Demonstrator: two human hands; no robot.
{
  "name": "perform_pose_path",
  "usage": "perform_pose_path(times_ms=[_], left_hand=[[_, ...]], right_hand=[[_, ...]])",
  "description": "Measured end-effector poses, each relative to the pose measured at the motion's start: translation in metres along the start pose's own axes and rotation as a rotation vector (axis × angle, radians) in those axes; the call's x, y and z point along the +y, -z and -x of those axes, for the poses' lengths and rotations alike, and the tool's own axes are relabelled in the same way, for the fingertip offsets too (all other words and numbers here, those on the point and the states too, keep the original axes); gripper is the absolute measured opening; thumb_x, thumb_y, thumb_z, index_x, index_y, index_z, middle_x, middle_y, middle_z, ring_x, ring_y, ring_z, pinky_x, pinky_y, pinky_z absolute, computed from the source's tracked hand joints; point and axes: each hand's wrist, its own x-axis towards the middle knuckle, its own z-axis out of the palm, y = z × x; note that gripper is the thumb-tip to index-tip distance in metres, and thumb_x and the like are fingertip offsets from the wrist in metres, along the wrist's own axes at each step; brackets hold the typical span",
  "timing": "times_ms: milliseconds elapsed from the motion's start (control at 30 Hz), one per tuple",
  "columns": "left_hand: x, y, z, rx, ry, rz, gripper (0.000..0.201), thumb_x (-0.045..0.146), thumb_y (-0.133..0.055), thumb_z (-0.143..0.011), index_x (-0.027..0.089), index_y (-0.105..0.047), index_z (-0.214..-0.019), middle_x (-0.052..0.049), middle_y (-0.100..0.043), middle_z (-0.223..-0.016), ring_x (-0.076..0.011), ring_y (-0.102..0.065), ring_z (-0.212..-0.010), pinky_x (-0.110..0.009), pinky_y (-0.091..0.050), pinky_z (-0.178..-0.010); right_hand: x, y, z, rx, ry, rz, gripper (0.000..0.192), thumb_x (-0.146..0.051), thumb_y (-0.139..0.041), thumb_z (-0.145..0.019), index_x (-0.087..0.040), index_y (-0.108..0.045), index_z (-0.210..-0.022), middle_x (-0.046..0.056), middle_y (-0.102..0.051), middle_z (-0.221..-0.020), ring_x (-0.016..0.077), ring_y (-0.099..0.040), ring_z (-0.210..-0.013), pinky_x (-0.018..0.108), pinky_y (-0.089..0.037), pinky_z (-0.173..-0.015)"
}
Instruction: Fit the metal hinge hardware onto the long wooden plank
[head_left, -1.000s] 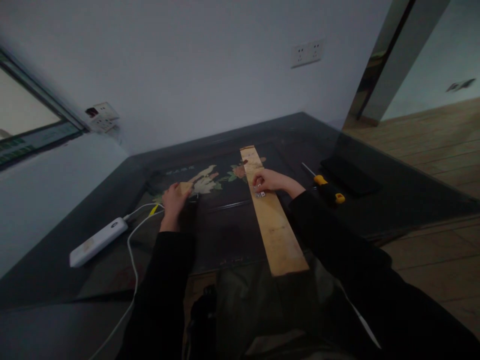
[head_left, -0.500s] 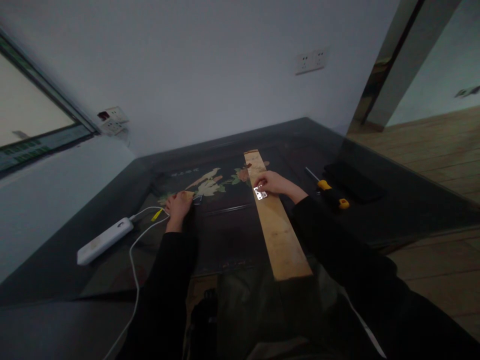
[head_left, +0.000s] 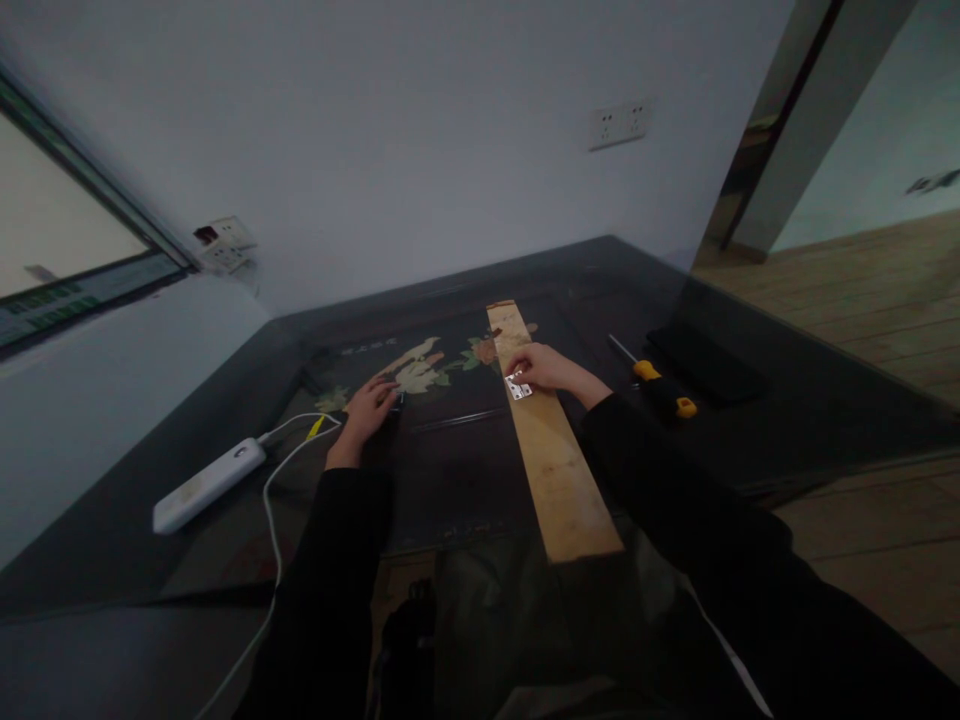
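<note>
Dark lacquered table (head_left: 750, 420), set into the corner of a pale-walled room; inlaid bird-and-flower panel (head_left: 420, 368) at its centre. Wood floor to the right, window at far left. From my remote seat I log the following.

Item 1: wooden plank (head_left: 559, 470), long and pale, lying flat on the table, running from the near edge toward the far wall, just right of centre.

Item 2: small metal hinge (head_left: 519, 387), silver, lying on the plank's far half.

Item 3: right hand (head_left: 541, 366), resting on the plank, fingers curled down onto the hinge and pinning it against the wood.

Item 4: left hand (head_left: 370, 406), laid on the table left of the plank, fingers spread forward over the edge of the inlay. A small dark object sits at its fingertips; I cannot tell whether the hand grips it or only touches it.

Item 5: white power bank (head_left: 208, 484), near left, with a white cable (head_left: 271, 480) trailing toward me.

Item 6: yellow-handled screwdriver (head_left: 654, 377), right of the plank, untouched.

Item 7: flat black object (head_left: 705, 362), just beyond the screwdriver, far right.

Item 8: wall sockets (head_left: 619, 122) on the far wall; another socket (head_left: 225, 240) near the window.
</note>
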Motion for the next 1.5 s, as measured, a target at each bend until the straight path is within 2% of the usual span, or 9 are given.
perform_pose_path(times_ms=[167, 300, 400, 533, 667, 833, 933, 1200, 1500], left_hand=[[-0.005, 0.002, 0.005, -0.089, -0.052, 0.042, 0.043, 0.046, -0.044, -0.093, 0.019, -0.068, -0.116, -0.012, -0.066, -0.12, -0.0256, -0.056, -0.121, -0.046, -0.041, -0.109], [-0.004, 0.009, 0.014, -0.12, -0.101, 0.06, 0.052, 0.056, -0.056, -0.084, 0.019, -0.066, -0.12, -0.013, -0.06, -0.13, -0.0276, -0.054, -0.124, -0.047, -0.04, -0.111], [-0.002, 0.014, 0.019, -0.139, -0.123, 0.101, 0.052, 0.057, -0.061, -0.081, 0.021, -0.066, -0.118, -0.012, -0.06, -0.13, -0.0279, -0.055, -0.123, -0.047, -0.041, -0.109], [0.001, 0.014, 0.02, -0.098, -0.1, 0.139, 0.042, 0.051, -0.06, -0.083, 0.021, -0.064, -0.112, -0.011, -0.064, -0.119, -0.0268, -0.059, -0.116, -0.045, -0.045, -0.104], [0.01, 0.011, 0.018, -0.065, -0.032, 0.06, 0.035, 0.046, -0.06, -0.083, 0.019, -0.063, -0.106, -0.011, -0.066, -0.111, -0.0275, -0.061, -0.11, -0.044, -0.046, -0.1], [0.024, 0.011, 0.015, -0.048, 0.062, -0.044, 0.024, 0.041, -0.06, -0.084, 0.022, -0.062, -0.098, -0.01, -0.067, -0.112, -0.0271, -0.058, -0.111, -0.043, -0.043, -0.102], [0.03, 0.011, 0.015, -0.043, 0.073, -0.048, 0.018, 0.038, -0.061, -0.084, 0.022, -0.061, -0.092, -0.009, -0.066, -0.111, -0.0268, -0.057, -0.112, -0.043, -0.042, -0.103], [0.037, 0.008, 0.014, -0.037, 0.075, -0.04, 0.016, 0.037, -0.06, -0.085, 0.021, -0.059, -0.084, -0.009, -0.066, -0.105, -0.0275, -0.057, -0.11, -0.044, -0.043, -0.101], [0.038, 0.0, 0.012, -0.007, 0.059, -0.072, 0.017, 0.037, -0.059, -0.085, 0.021, -0.056, -0.079, -0.01, -0.066, -0.103, -0.0275, -0.058, -0.111, -0.044, -0.042, -0.103]], right_hand=[[-0.001, 0.0, 0.001, -0.009, 0.015, 0.013, 0.018, -0.009, -0.07, -0.076, -0.012, -0.078, -0.093, 0.007, -0.074, -0.085, 0.0138, -0.064, -0.075, 0.023, -0.044, -0.067], [0.0, -0.001, 0.001, 0.006, 0.005, 0.015, 0.018, -0.01, -0.07, -0.076, -0.013, -0.078, -0.092, 0.007, -0.074, -0.086, 0.0139, -0.064, -0.075, 0.023, -0.044, -0.067], [0.0, -0.001, 0.001, -0.002, -0.003, 0.001, 0.019, -0.009, -0.07, -0.076, -0.012, -0.078, -0.093, 0.007, -0.074, -0.087, 0.0141, -0.064, -0.076, 0.022, -0.044, -0.067], [-0.001, -0.001, 0.002, 0.006, 0.003, 0.025, 0.019, -0.01, -0.07, -0.076, -0.013, -0.078, -0.092, 0.006, -0.075, -0.086, 0.0143, -0.064, -0.076, 0.022, -0.044, -0.068], [-0.001, -0.001, 0.003, 0.001, 0.013, 0.017, 0.019, -0.009, -0.069, -0.075, -0.014, -0.078, -0.092, 0.006, -0.075, -0.086, 0.0142, -0.064, -0.077, 0.022, -0.044, -0.068], [0.0, -0.002, 0.002, 0.004, 0.009, -0.002, 0.019, -0.009, -0.069, -0.074, -0.014, -0.078, -0.09, 0.005, -0.073, -0.083, 0.014, -0.063, -0.074, 0.023, -0.043, -0.066], [0.0, -0.002, 0.001, 0.006, 0.001, -0.002, 0.017, -0.01, -0.07, -0.074, -0.015, -0.078, -0.088, 0.004, -0.073, -0.081, 0.014, -0.063, -0.073, 0.023, -0.043, -0.066], [-0.003, -0.001, 0.002, -0.001, 0.012, -0.001, 0.019, -0.008, -0.069, -0.075, -0.011, -0.078, -0.092, 0.008, -0.073, -0.086, 0.0145, -0.063, -0.077, 0.023, -0.043, -0.067], [0.001, -0.002, 0.002, -0.009, 0.01, -0.044, 0.018, -0.009, -0.068, -0.074, -0.013, -0.077, -0.089, 0.005, -0.071, -0.078, 0.0137, -0.063, -0.071, 0.023, -0.044, -0.066]])
